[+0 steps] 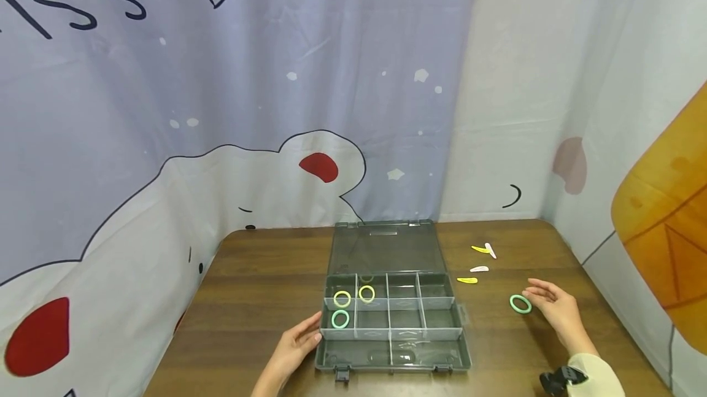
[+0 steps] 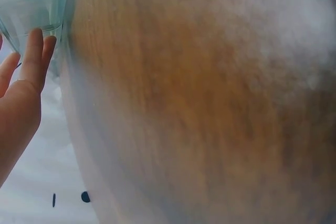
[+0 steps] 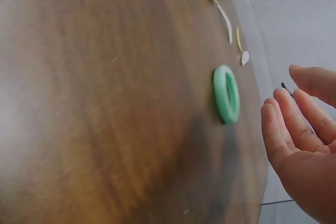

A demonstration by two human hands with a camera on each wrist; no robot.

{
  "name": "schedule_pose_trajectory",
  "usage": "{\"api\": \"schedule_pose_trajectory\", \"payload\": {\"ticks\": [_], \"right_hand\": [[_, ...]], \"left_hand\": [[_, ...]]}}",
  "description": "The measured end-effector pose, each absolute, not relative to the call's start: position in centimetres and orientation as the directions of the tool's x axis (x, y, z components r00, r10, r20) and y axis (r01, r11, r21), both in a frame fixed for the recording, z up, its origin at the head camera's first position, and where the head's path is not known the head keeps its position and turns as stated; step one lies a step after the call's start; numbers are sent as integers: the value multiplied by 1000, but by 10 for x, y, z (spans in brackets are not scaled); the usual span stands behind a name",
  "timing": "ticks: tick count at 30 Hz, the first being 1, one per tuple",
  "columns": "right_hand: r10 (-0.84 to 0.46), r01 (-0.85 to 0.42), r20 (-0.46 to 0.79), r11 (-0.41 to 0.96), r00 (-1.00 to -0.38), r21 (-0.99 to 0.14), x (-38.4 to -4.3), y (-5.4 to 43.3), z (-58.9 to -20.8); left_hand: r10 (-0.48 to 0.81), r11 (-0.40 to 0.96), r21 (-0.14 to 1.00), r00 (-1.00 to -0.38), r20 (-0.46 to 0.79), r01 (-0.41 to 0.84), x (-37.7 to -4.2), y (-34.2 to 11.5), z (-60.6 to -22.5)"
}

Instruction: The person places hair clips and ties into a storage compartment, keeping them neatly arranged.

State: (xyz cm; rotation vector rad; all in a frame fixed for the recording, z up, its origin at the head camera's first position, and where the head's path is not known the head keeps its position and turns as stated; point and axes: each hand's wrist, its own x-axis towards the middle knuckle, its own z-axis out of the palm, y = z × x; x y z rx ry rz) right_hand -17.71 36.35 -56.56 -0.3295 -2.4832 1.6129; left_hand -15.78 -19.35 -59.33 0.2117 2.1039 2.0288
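Note:
In the head view, an open grey see-through compartment box (image 1: 359, 358) lies on the table. Two yellow rings (image 1: 342, 291) and a green ring (image 1: 333, 320) are in its left-hand compartments. My left hand (image 1: 294, 348) touches the box's left side with its fingers extended, which the left wrist view also shows against the clear wall (image 2: 31, 9). To the right of the box, a second green ring (image 3: 219, 95) lies on the table. My right hand (image 1: 556, 311) is just beside that ring, fingers loosely bent and holding nothing; the right wrist view shows a gap between them.
The box's lid (image 1: 386, 250) is folded back toward the curtain (image 1: 265, 188). Yellow hair clips (image 1: 467, 280) and white hair clips (image 1: 479, 269) lie right of the box on the wooden table (image 1: 248, 299). A latch (image 1: 342, 375) hangs at the box's front.

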Motion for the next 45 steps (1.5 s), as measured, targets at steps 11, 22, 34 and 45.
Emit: {"api": "schedule_pose_trajectory", "payload": {"ticks": [11, 22, 34, 45], "right_hand": [[164, 259, -205, 475, -965, -841, -171, 371, -572], [190, 250, -173, 529, -966, -811, -176, 371, -578], [211, 268, -178, 565, -961, -781, -177, 371, -580], [244, 202, -88, 495, -966, -845, -179, 367, -580]], "left_hand": [[247, 34, 998, -968, -51, -44, -158, -193, -593], [246, 29, 998, -968, -56, -50, -159, -193, -592], [251, 45, 998, -966, -62, -52, -157, -193, -593], [245, 39, 998, -968, -60, -52, -158, -193, -592]]}}
